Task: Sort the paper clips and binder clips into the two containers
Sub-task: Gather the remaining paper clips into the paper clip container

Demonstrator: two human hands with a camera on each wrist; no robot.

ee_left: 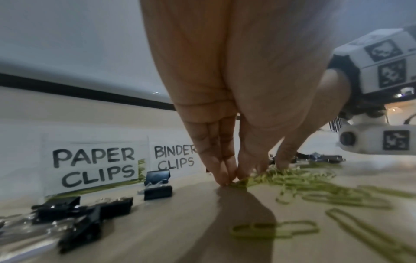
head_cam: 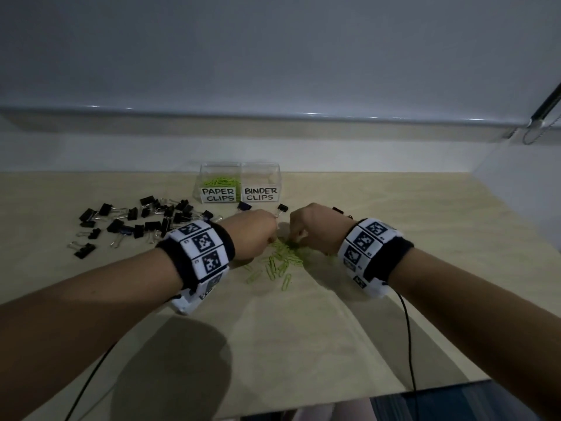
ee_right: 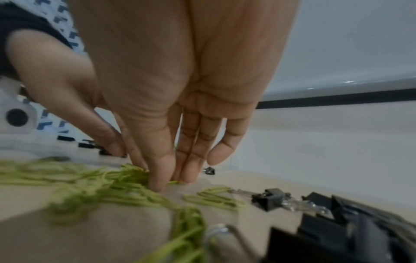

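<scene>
Both hands, your left hand point(head_cam: 256, 227) and right hand point(head_cam: 312, 227), pinch into the green wire paper clips point(head_cam: 280, 262) mid-desk point(head_cam: 394, 208); black metal binder clips point(head_cam: 136, 220) lie left, clear labelled containers point(head_cam: 239, 182) far.

Both forearms are bare; each wrist wears a black band point(head_cam: 391, 253) ringed with white blocks point(head_cam: 200, 247) printed with black square codes (pixel patterns); a white camera pod point(ee_left: 371, 140) hangs beneath; a thin black cable point(head_cam: 408, 329) trails from each.
</scene>
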